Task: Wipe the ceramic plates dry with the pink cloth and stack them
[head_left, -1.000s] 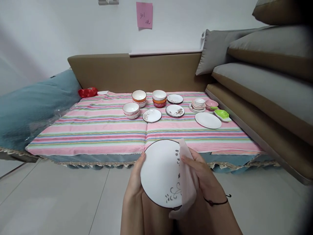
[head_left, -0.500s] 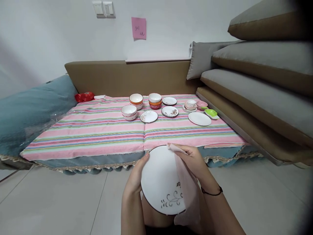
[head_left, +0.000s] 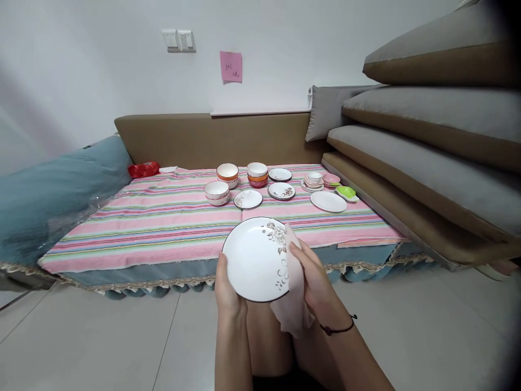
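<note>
A white plate [head_left: 254,260] with a dark rim and a brown flower pattern is held up in front of me, its face tilted toward me. My left hand [head_left: 228,290] grips its left edge, thumb on the face and fingers underneath. At the right edge, my right hand [head_left: 313,277] pinches the plate through a thin pale pink cloth [head_left: 296,304]. The cloth covers part of the plate's right side and hangs below it. Beyond the plate, more patterned plates [head_left: 248,199] lie on the striped pink cover [head_left: 163,217].
Stacked bowls [head_left: 217,190] stand left of the plates. Farther right are a white oval plate [head_left: 328,202], a stack of small dishes [head_left: 313,181] and a green dish [head_left: 346,192]. Grey cushions [head_left: 427,149] are piled at the right. A red bundle [head_left: 144,169] lies back left.
The plate has risen and turned, so its flower pattern now shows at the upper right. My right hand and the cloth have moved down its right edge. The view has tilted slightly upward.
</note>
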`<state>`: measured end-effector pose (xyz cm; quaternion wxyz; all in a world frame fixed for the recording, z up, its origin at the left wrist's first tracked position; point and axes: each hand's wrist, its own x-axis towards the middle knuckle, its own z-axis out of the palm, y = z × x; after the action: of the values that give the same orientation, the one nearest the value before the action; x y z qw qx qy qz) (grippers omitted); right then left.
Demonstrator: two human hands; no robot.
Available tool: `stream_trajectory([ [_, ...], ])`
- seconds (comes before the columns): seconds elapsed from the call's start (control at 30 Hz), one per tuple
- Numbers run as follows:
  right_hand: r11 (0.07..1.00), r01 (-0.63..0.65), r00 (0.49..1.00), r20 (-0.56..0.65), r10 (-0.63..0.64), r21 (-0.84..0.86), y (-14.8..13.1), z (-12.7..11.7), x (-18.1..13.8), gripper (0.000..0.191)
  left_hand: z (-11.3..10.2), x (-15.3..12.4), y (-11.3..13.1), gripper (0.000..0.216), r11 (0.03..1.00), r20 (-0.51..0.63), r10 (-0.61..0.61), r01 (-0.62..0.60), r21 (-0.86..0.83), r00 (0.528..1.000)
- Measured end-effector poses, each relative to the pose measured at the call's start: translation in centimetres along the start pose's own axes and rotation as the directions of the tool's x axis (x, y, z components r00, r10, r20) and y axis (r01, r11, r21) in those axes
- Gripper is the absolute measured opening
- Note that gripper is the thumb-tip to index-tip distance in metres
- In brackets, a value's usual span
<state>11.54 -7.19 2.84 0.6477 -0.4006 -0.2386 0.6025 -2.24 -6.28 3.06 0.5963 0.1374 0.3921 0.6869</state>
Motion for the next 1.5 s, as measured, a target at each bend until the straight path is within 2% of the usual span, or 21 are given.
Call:
stream_trajectory([
  [0.1, 0.996, 0.006, 1.000, -0.007, -0.006, 0.085, 0.6, 0.1, -0.3, 0.043, -0.2, 0.2, -0.1, 0.039, 1.000, 0.012, 0.012, -0.012, 0.019, 1.000],
  [0.27, 0.999, 0.037, 0.983, -0.181, -0.033, 0.015, 1.0, -1.5, 0.4, 0.048, 0.3, -0.1, -0.3, 0.046, 0.983, 0.054, -0.044, 0.034, 0.182, 0.998],
  [0.37, 0.992, 0.112, 0.954, -0.273, -0.123, -0.053, 0.1, -3.0, 0.7, 0.054, 0.9, -0.5, -0.6, 0.050, 0.966, 0.099, -0.125, 0.098, 0.240, 0.987],
  [0.43, 0.972, 0.188, 0.935, -0.278, -0.221, -0.142, -0.9, -3.9, 0.5, 0.054, 1.3, -0.6, -0.8, 0.052, 0.956, 0.152, -0.177, 0.133, 0.261, 0.972],
  [0.5, 0.923, 0.278, 0.927, -0.177, -0.330, -0.267, -2.1, -4.5, 0.0, 0.050, 1.4, -0.5, -1.1, 0.053, 0.943, 0.173, -0.204, 0.147, 0.298, 0.963],
  [0.57, 0.839, 0.372, 0.924, 0.069, -0.377, -0.398, -3.1, -4.5, -0.6, 0.043, 1.5, -0.2, -1.5, 0.051, 0.928, 0.163, -0.202, 0.135, 0.347, 0.966],
  [0.6, 0.788, 0.412, 0.910, 0.243, -0.335, -0.458, -3.4, -4.3, -0.9, 0.041, 1.5, -0.1, -1.8, 0.050, 0.922, 0.159, -0.192, 0.122, 0.368, 0.968],
  [0.67, 0.667, 0.515, 0.835, 0.492, -0.248, -0.538, -3.5, -3.5, -1.2, 0.039, 1.5, 0.3, -2.3, 0.047, 0.919, 0.143, -0.169, 0.104, 0.379, 0.975],
  [0.7, 0.614, 0.549, 0.796, 0.578, -0.177, -0.568, -3.3, -3.2, -1.2, 0.041, 1.4, 0.4, -2.6, 0.046, 0.926, 0.132, -0.159, 0.101, 0.364, 0.978],
  [0.77, 0.537, 0.586, 0.746, 0.663, -0.064, -0.607, -2.7, -2.6, -0.9, 0.042, 1.4, 0.7, -3.0, 0.044, 0.945, 0.117, -0.157, 0.114, 0.307, 0.981],
  [0.83, 0.511, 0.582, 0.751, 0.659, -0.040, -0.633, -2.0, -2.5, -0.4, 0.037, 1.5, 0.8, -3.2, 0.043, 0.956, 0.102, -0.179, 0.148, 0.252, 0.979],
  [0.93, 0.430, 0.577, 0.800, 0.586, -0.126, -0.695, -1.3, -3.0, 0.6, 0.037, 1.7, 1.0, -3.2, 0.043, 0.954, 0.071, -0.230, 0.210, 0.215, 0.971],
  [1.1, 0.018, 0.583, 0.803, 0.573, -0.163, -0.812, -0.7, -3.8, 1.9, 0.039, 1.8, 1.7, -2.8, 0.044, 0.969, 0.071, -0.192, 0.178, 0.169, 0.979],
  [1.2, -0.149, 0.542, 0.816, 0.560, -0.142, -0.827, -0.2, -3.4, 2.1, 0.048, 1.8, 2.0, -2.7, 0.044, 0.962, 0.066, -0.184, 0.166, 0.218, 0.981],
  [1.27, -0.183, 0.540, 0.821, 0.562, -0.104, -0.822, 0.2, -2.9, 2.2, 0.055, 1.5, 2.3, -2.7, 0.043, 0.945, 0.065, -0.194, 0.169, 0.279, 0.979],
  [1.37, -0.174, 0.563, 0.814, 0.578, -0.049, -0.808, 1.0, -2.3, 2.9, 0.057, 0.8, 2.7, -2.9, 0.045, 0.923, 0.094, -0.203, 0.159, 0.349, 0.975],
  [1.43, -0.169, 0.562, 0.812, 0.579, -0.075, -0.810, 1.2, -2.3, 3.8, 0.056, 0.2, 3.0, -3.0, 0.047, 0.918, 0.115, -0.218, 0.163, 0.363, 0.969],
  [1.5, -0.139, 0.542, 0.815, 0.559, -0.155, -0.829, 1.1, -2.6, 4.8, 0.055, -0.2, 3.2, -3.0, 0.048, 0.913, 0.120, -0.239, 0.180, 0.366, 0.964],
])
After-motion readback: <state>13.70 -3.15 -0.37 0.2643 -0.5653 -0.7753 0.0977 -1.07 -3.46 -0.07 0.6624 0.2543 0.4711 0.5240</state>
